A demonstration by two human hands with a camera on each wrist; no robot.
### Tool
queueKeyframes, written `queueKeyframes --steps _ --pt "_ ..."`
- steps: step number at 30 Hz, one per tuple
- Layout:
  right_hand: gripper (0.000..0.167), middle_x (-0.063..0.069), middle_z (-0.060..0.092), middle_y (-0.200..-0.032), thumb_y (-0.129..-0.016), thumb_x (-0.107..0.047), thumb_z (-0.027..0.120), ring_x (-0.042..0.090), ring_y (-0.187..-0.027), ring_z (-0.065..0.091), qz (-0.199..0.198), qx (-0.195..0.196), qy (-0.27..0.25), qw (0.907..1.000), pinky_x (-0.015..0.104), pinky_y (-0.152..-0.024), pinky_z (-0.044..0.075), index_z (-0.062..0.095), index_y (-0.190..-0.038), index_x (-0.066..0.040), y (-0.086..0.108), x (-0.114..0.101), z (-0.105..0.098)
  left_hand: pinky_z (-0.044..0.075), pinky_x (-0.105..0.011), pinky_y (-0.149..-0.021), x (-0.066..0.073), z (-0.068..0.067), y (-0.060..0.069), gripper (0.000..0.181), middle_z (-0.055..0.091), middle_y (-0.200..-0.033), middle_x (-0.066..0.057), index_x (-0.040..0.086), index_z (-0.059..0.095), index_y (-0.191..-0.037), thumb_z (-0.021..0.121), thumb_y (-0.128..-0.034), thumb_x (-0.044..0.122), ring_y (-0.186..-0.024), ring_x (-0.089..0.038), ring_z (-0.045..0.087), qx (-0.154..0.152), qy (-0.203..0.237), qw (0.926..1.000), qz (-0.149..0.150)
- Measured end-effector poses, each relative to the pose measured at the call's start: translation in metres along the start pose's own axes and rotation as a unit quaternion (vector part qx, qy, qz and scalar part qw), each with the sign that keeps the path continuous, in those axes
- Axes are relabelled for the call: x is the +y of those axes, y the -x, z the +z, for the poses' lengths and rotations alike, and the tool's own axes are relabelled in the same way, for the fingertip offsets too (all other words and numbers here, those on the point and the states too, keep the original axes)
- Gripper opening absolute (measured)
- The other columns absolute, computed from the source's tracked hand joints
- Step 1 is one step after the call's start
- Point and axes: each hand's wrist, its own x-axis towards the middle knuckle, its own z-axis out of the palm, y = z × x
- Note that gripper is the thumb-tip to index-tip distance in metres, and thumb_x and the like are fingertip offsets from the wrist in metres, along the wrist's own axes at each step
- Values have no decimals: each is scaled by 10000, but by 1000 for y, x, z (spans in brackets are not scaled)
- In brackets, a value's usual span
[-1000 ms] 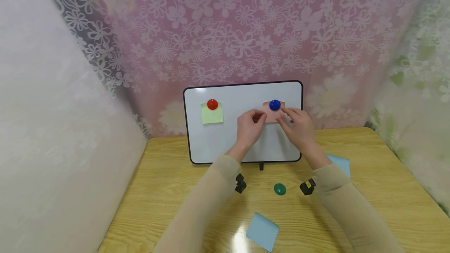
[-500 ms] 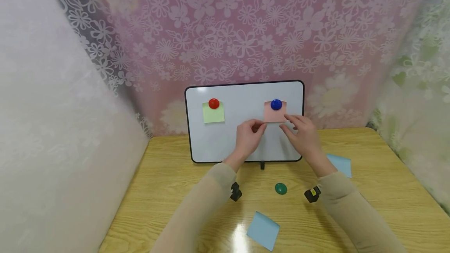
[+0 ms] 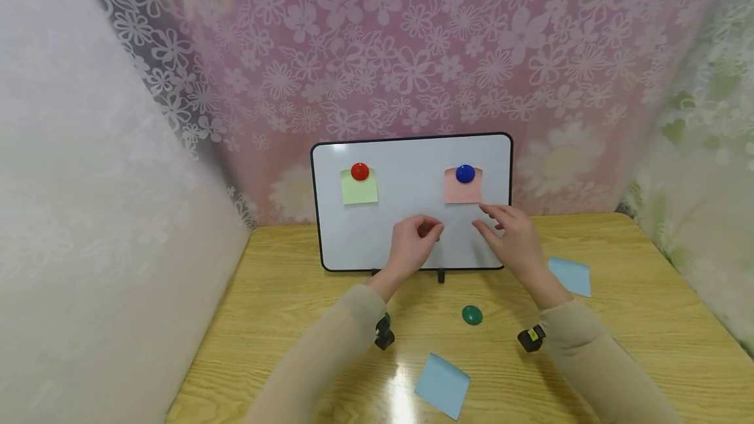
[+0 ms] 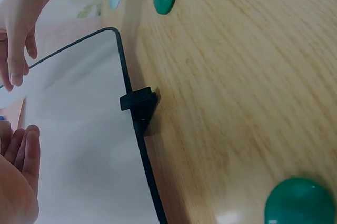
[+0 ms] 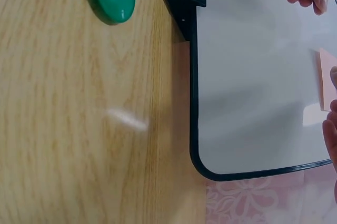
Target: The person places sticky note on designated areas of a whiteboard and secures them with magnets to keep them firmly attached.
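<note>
A pink sticky note (image 3: 462,193) hangs on the whiteboard (image 3: 412,156) under a blue round magnet (image 3: 465,173). Farther left, a red magnet (image 3: 360,171) sits over a light green note (image 3: 360,194). My left hand (image 3: 412,242) is below and left of the pink note, thumb and index close together, nothing visible between them. Just below the note's lower right corner is my right hand (image 3: 514,241), its fingers spread loosely and holding nothing. In the left wrist view the left fingers (image 4: 31,155) look fairly straight.
A green magnet (image 3: 472,315) lies on the wooden table (image 3: 283,319); another (image 4: 300,203) is mostly hidden behind the left wrist in the head view. Blue notes lie in front (image 3: 443,386) and at right (image 3: 569,276). Black clips (image 3: 441,276) support the board's lower edge.
Both hands have come away from the pink note and moved down, the left also slightly leftward. The note stays on the board beneath the blue magnet.
</note>
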Motion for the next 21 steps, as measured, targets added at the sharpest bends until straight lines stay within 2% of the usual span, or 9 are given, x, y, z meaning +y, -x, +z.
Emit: queueKeyframes --steps 8,14,21 --pt "363 192 751 -1119 -898 -87 883 354 -946 710 47 -111 38 9999 496 -700 630 767 -1222 29 9 3 3 554 -235 -694 -6 -2 11 145 790 -973 -117 89 805 -1079 713 -1062 199 -774 -39 675 -302 -29 9995 -51" --pt "368 182 756 -1131 -900 -96 882 343 -937 717 18 -248 -15 9997 489 -690 630 766 -1231 18 15 3 4 569 -226 -697 -11 -2 21 135 791 -941 -54 89 814 -1070 724 -1054 188 -763 -29 681 -434 -91 9990 2" --pt "326 152 758 -1121 -903 -88 877 310 -849 735 -64 -636 -198 9978 461 -649 631 783 -1203 -2 22 2 0 571 -228 -732 -18 -5 38 168 781 -966 36 102 818 -1094 723 -1058 236 -801 -19 668 -852 -194 9962 -36"
